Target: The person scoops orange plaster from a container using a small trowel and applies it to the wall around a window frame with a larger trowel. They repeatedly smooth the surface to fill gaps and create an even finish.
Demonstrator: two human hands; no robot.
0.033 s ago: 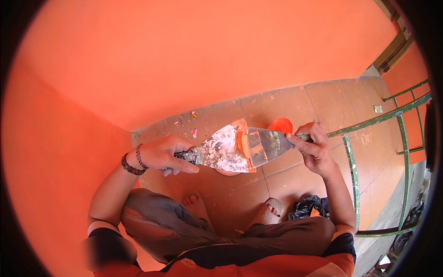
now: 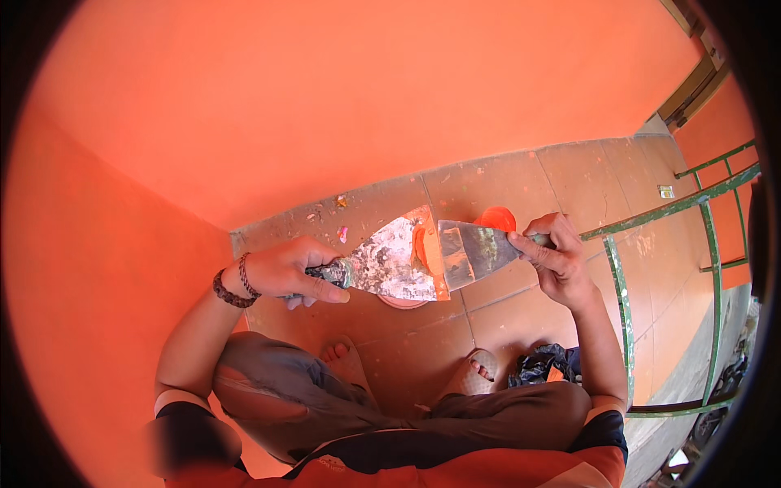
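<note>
My left hand (image 2: 293, 275) is closed round the dark, paint-crusted handle of a wide putty knife (image 2: 390, 264). Its blade is blotched white and grey, with a dab of orange paste (image 2: 425, 248) near its broad edge. My right hand (image 2: 557, 259) grips a second putty knife (image 2: 484, 254) by its handle, the index finger stretched along the blade. This blade is grey metal with a thin orange smear, and its edge lies against or just beside the edge of the left one. Below the left blade, the rim of a round container (image 2: 403, 302) shows; its inside is hidden.
An orange cup-like container (image 2: 496, 219) stands on the tiled floor beyond the right blade. A green metal railing (image 2: 622, 301) runs along my right. A dark plastic bag (image 2: 547, 363) lies by my right foot. Orange walls (image 2: 366, 98) rise ahead and at left.
The right putty knife has slid slightly right, from overlapping the left blade to its edge. My left hand has barely moved.
</note>
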